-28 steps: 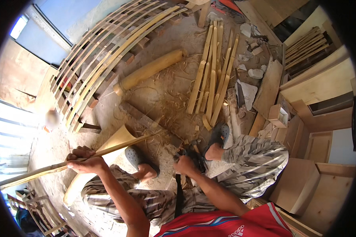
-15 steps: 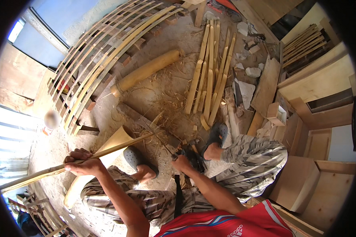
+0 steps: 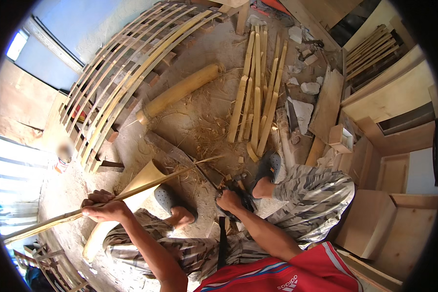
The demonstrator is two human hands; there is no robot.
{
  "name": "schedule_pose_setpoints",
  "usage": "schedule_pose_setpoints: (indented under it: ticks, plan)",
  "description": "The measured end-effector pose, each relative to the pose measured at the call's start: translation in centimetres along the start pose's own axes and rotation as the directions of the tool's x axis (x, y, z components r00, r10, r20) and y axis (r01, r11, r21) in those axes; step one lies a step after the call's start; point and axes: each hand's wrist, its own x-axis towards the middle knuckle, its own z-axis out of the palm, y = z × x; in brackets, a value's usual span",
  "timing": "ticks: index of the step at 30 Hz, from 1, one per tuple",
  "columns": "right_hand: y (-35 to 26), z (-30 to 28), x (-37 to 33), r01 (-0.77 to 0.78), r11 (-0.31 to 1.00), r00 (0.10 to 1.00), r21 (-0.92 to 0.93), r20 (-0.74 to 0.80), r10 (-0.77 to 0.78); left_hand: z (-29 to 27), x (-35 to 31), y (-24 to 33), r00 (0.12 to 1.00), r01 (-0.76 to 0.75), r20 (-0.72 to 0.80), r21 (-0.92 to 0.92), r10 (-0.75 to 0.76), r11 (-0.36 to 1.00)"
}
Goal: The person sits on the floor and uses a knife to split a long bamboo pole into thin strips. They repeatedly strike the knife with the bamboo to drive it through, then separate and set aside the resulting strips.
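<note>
My left hand (image 3: pixel 104 207) is closed around a long, narrow bamboo strip (image 3: pixel 146 187), which slants from the lower left up toward the middle of the floor. In my right hand (image 3: pixel 229 200), near my right foot, is the grip of a knife, mostly hidden by the fingers. Its thin dark blade (image 3: pixel 207 176) points up and left and crosses the strip near its far end; whether blade and strip touch, I cannot tell. Beneath the strip, a thick split bamboo piece (image 3: pixel 153 170) lies beside my left foot. A narrow board (image 3: pixel 168 147) rests on the floor just beyond the blade.
Shavings (image 3: pixel 207 134) litter the floor ahead. A bamboo pole (image 3: pixel 180 92) lies beyond, near a rack of long slats (image 3: pixel 126 80). Several cut bamboo strips (image 3: pixel 258 92) are spread at the right, beside a handsaw (image 3: pixel 292 112) and rubble. Wooden cabinets (image 3: pixel 365 224) stand at far right.
The strip's far end now reaches farther right past the blade. My right hand with the knife has shifted slightly right; my left hand keeps its hold and has moved slightly down.
</note>
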Motion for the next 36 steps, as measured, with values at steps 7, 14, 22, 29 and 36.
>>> schedule_pose_setpoints:
  ticks: [7, 14, 22, 29, 36]
  plan:
    - [-3.8, -0.9, -3.2, 0.387, 0.922, 0.91, -0.001, -0.158, -0.382, -0.2, 0.0, -0.5, 0.998, -0.045, -0.035, 0.055, 0.047, 0.997]
    - [2.9, -0.9, 0.3, -0.167, 0.986, 0.986, -0.028, 0.02, 0.168, -0.3, 0.3, -0.8, 0.999, -0.024, -0.022, 0.018, 0.024, 1.0]
    - [-6.9, -1.2, -4.9, 0.432, 0.902, 0.882, 0.012, -0.214, -0.42, -0.2, 0.6, -1.3, 0.996, -0.067, -0.053, 0.087, 0.072, 0.994]
    - [-4.2, -1.6, -3.8, 0.277, 0.96, 0.955, 0.024, -0.119, -0.273, -0.3, 0.3, -0.8, 0.997, -0.052, -0.052, 0.058, 0.055, 0.997]
    - [-8.5, -1.9, -7.5, 0.445, 0.894, 0.879, -0.052, -0.168, -0.447, -0.9, 0.9, -1.3, 0.994, -0.06, -0.088, 0.091, 0.068, 0.994]
